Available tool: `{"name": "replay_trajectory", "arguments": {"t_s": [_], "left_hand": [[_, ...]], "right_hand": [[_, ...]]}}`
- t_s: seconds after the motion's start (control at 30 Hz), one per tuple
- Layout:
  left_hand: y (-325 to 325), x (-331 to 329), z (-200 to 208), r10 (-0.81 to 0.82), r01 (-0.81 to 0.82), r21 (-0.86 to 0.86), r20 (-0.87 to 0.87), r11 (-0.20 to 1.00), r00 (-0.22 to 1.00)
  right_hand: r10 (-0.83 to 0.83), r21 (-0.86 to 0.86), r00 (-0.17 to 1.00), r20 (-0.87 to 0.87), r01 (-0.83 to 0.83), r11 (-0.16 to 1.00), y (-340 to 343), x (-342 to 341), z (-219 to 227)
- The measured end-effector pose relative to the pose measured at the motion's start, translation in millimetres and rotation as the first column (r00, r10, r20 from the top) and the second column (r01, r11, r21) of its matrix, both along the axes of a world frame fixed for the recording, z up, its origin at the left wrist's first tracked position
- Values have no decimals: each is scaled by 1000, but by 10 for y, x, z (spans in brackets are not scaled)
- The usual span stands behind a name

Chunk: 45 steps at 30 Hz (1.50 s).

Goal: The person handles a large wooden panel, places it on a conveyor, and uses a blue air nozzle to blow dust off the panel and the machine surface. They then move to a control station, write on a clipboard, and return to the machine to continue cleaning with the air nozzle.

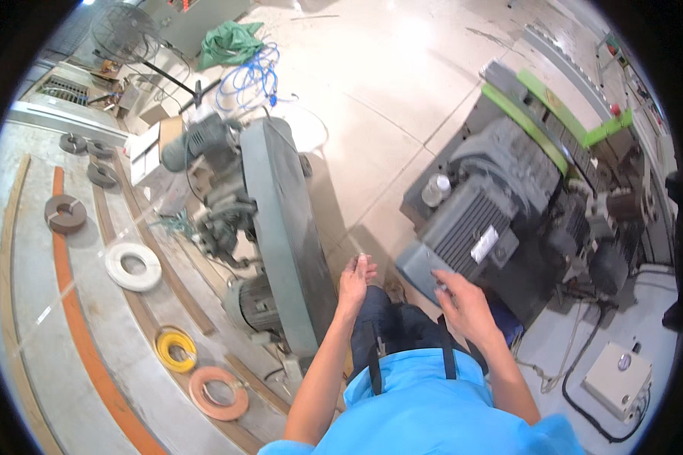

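Observation:
My left hand is held in front of my body, beside the long grey-green cover of a belt-driven machine. Its fingers are curled with the thumb against them; anything between them is too small to make out. My right hand hangs over the near end of a large grey electric motor, with thumb and fingers apart and nothing in them. Whether its fingertips touch the motor's end cover I cannot tell. A clear jar with a white lid stands beside the motor.
Coiled rolls, among them a white one, a yellow one and a copper-coloured one, lie on the left among long strips. A blue hose and green cloth lie ahead. A control box with cables sits at right.

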<state>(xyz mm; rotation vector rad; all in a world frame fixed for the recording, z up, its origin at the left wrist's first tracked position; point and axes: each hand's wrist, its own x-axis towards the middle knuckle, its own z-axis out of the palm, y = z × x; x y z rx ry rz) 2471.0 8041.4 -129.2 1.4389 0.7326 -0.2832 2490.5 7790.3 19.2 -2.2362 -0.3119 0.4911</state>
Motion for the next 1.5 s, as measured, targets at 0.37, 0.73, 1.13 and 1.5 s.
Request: {"name": "replay_trajectory", "arguments": {"t_s": [0.37,0.73,1.13,1.5], "left_hand": [[881,1818,-951,-547,597,-1,-402,802,734],[1790,3292,-989,-631,778,229,-474,586,615],[2002,5025,-297,-784,814,399,-290,422,548],[1854,6921,22,-739,667,389,54,635,672]], "right_hand": [[-288,-169,933,-214,256,952,578,1145,-344],[-301,-590,878,-372,26,807,825,1766,-854],[-330,-613,735,-592,-145,777,1021,2212,-1023],[42,-507,859,-510,-340,792,1187,5481,-1828]]}}
